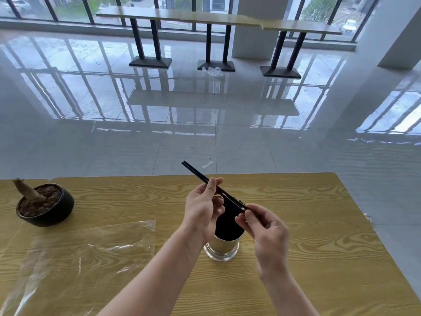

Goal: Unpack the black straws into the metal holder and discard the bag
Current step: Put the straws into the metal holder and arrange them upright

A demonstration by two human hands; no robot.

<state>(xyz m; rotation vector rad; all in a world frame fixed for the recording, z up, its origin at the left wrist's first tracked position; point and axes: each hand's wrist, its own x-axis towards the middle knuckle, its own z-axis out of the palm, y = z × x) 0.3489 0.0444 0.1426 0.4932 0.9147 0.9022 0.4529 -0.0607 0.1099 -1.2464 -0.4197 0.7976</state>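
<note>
Both hands up over the metal holder (222,246), which stands on the wooden table (296,224), already packed dark with straws. Left hand (202,210) pinches the black straws (200,176) mid-length, thumb and fingers closed round them; looks like two, tilted, far ends pointing up-left past the table edge. Right hand (267,236) grips their near end, fingertips shut on it. Clear plastic bag (91,247) lies flat on the table to the left, apart from the holder. Black plant pot (45,207) at far left. Crumpled plastic (211,71) on the floor by the window tables.
</note>
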